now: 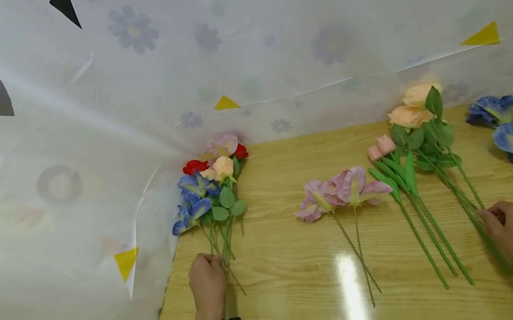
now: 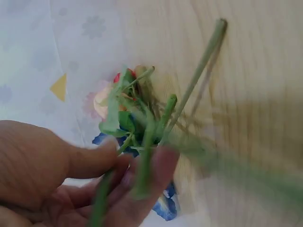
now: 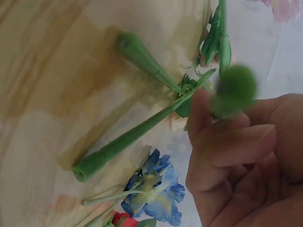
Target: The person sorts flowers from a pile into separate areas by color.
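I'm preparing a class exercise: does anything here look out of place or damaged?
Nothing looks spilled or damaged. Mildly odd: the bunch held by the left hand mixes colours, while the mauve flowers and pink tulips lie sorted by kind; two mauve stems cross.

So the right hand (image 3: pixel 236 161) is pinching a green stem (image 3: pixel 234 92), its blunt end all blurry. Two more thick stems (image 3: pixel 125 138) stick out toward the near side over the wood-look table (image 3: pixel 33 85). Ruffly blue flowers (image 3: pixel 158 191) sit to the right, with a red bloom (image 3: pixel 125 220) past them. Pink petals (image 3: pixel 286 8) show far left.
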The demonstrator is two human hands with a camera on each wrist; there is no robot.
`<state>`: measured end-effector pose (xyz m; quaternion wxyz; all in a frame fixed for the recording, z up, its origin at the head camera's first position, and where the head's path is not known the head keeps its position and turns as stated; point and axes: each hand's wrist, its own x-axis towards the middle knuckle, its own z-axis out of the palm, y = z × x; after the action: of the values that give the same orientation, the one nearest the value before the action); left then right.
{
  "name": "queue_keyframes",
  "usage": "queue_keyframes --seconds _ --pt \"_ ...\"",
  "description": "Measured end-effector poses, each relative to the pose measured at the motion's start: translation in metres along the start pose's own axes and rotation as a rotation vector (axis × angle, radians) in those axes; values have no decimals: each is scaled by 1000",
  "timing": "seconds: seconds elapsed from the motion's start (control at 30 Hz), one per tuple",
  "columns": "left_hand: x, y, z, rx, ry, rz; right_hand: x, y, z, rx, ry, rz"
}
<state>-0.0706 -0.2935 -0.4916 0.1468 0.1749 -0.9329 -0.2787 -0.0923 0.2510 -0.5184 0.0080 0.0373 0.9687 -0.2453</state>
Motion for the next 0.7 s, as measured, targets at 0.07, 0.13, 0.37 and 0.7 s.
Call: queue_keyframes --seconds 0.07,0.13,0.37,0.7 --pt "0 2 -1 -2 32 -5 1 2 1 -8 -14 4" --pt "1 2 0 0 65 -9 2 4 2 -19 -12 3" --pt "1 5 5 -99 170 -57 3 3 5 -47 -22 -29" --pt "-3 24 6 -293 380 62 0 1 7 -35 -7 -11"
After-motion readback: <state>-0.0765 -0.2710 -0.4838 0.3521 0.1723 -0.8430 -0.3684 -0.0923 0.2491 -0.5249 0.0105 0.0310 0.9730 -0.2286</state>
